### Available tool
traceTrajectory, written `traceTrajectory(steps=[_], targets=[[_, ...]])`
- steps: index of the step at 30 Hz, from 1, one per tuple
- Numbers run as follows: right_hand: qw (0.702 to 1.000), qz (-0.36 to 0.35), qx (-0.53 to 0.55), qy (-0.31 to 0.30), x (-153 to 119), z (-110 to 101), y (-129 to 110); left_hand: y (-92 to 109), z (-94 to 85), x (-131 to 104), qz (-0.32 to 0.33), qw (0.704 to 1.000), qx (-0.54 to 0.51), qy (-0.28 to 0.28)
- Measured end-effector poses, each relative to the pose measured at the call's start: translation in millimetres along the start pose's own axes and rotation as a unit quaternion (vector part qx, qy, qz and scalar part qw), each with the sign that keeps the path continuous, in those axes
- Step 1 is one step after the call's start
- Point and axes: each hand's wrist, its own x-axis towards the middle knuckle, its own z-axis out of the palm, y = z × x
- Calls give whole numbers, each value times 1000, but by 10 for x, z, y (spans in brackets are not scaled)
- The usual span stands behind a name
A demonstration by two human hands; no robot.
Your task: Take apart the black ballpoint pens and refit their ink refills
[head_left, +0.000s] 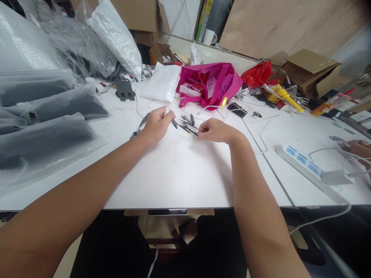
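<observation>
My left hand [156, 125] is closed around a small white-ended piece [166, 111]; the rest of it is hidden in the palm. Just beside those fingers, a dark pen part [174, 123] points down toward the tabletop. My right hand [216, 130] is pinched at the near end of a thin black pen refill [189, 131], its fingertips partly hidden. Between the hands lie several loose dark pen parts [191, 119] and thin rods. To the left of my left hand, a bunch of black-and-clear pens [140, 126] is partly covered by the wrist.
Behind the hands stand a pink bag [208, 85] full of boxes and a white plastic mailer [162, 82]. A black phone stand [125, 89] and grey-filled bags [49, 143] are at left. A power strip [304, 162] lies at right, near another person's hand [359, 148].
</observation>
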Motion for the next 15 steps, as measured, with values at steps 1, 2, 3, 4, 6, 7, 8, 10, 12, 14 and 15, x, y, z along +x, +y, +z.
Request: traceTrajectory(steps=[1,2,3,4,6,7,8,10,12,14,15], targets=[[1000,-11,20,4,-17,-15,-3,-11,4,-11,7,1000,17,-11],[999,-21,36,4,-31,-25,-11,-16,11,-25,13,999,25,-23],[998,-30,49,1,-43,-28,-21,-14,20,-41,19,999,27,-35],[998,-36,59,-2,-51,-27,-33,-8,28,-59,25,998,26,-44],[996,-45,75,-1,-58,-15,-57,13,41,-88,34,997,31,-59],[995,-48,83,2,-59,-8,-65,23,43,-97,38,996,38,-65],[994,-51,92,6,-58,-3,-70,30,43,-101,42,996,46,-70],[991,-61,117,13,-59,-3,-69,34,36,-96,55,994,58,-77],[987,-67,147,24,-65,-17,-55,28,25,-78,70,993,64,-78],[980,-67,179,55,-72,-40,-35,22,16,-61,77,992,70,-75],[976,-65,195,77,-73,-52,-24,24,13,-57,79,991,74,-74]])
